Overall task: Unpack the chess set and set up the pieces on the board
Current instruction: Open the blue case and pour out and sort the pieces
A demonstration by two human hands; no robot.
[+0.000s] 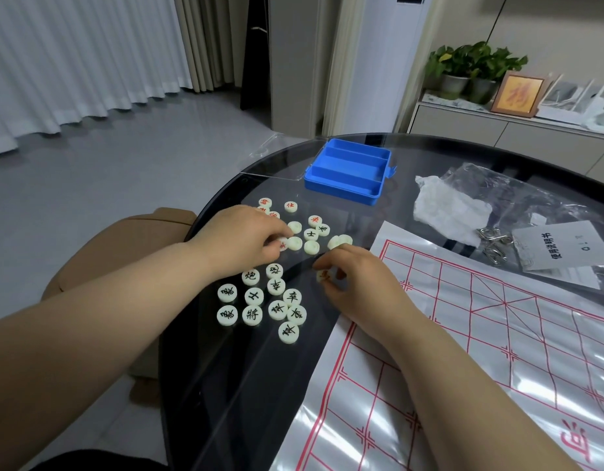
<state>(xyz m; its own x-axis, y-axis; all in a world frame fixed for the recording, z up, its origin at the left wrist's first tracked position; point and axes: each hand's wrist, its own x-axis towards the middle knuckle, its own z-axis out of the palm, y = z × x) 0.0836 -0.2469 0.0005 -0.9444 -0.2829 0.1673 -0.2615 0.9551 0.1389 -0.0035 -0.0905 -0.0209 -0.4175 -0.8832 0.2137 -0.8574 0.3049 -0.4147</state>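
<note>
Dark glass table, viewed from its near-left edge. Blue box sits emptied toward the far edge, its clear lid open flat beside it. Black-lettered discs lie face up in a loose cluster by the left edge. A mixed heap of red-lettered and face-down discs lies just beyond them. My left hand has its fingers curled, pinching a red-marked disc at the heap's near side. My right hand is closed thumb-to-fingers on a held disc, just off the left edge of the board sheet. The sheet covers the table's right side and no pieces show on it. My read is that the discs are light, hard and smooth, so they are likely to skate on glass. Best taken by the rim between thumb and forefinger; blank-side ones need flipping. The sheet looks thin, glossy and creased, so I would set discs down rather than slide them. Crumpled tissue and a bagged leaflet lie toward the far-right edge.
</note>
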